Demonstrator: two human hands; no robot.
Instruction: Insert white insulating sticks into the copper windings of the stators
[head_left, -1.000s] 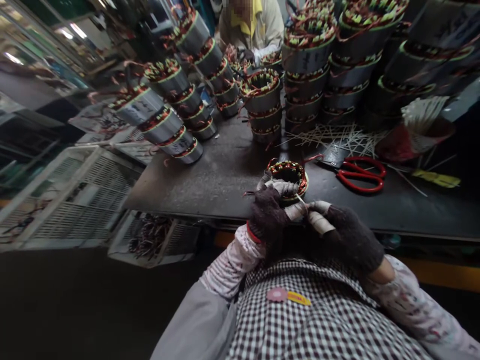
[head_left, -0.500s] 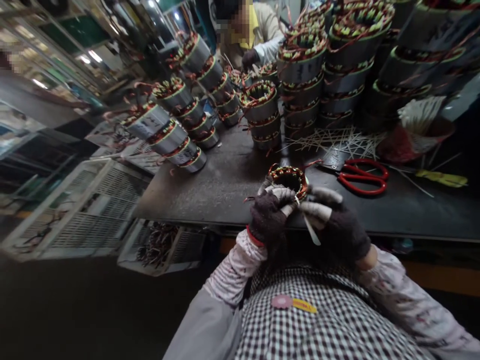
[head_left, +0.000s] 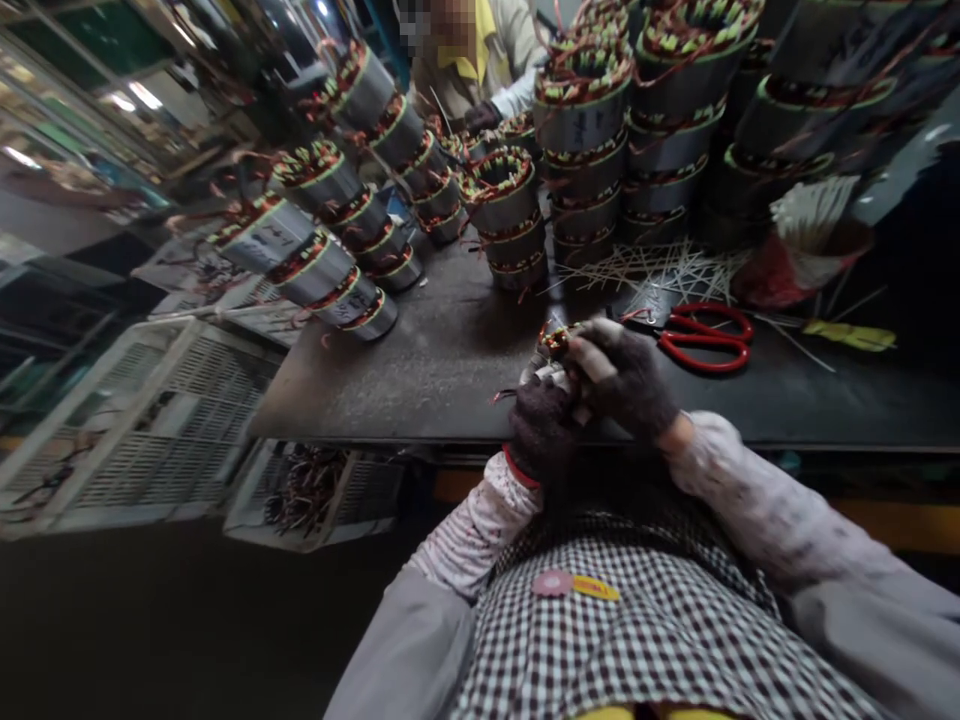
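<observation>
A motor stator, a ring of copper windings with red and yellow-green bits, is near the front edge of the dark table, largely covered by my hands. My left hand, in a dark glove with pale wrapped fingertips, is closed on its near left side. A short lead end sticks out left of that hand. My right hand, gloved the same way, reaches over the stator's right side with curled fingers; what they pinch is hidden. Red-handled scissors lie right of my right hand.
Stacked stators stand along the back and left of the table. Thin white sticks lie scattered before a red container holding more. A yellow-handled tool lies right. Plastic crates stand lower left. Another person works opposite.
My right hand has moved left and up over the stator, its fingers now curled. The pale flat strip that hung below the right fingers no longer shows. My left hand keeps its hold; the view has shifted slightly.
</observation>
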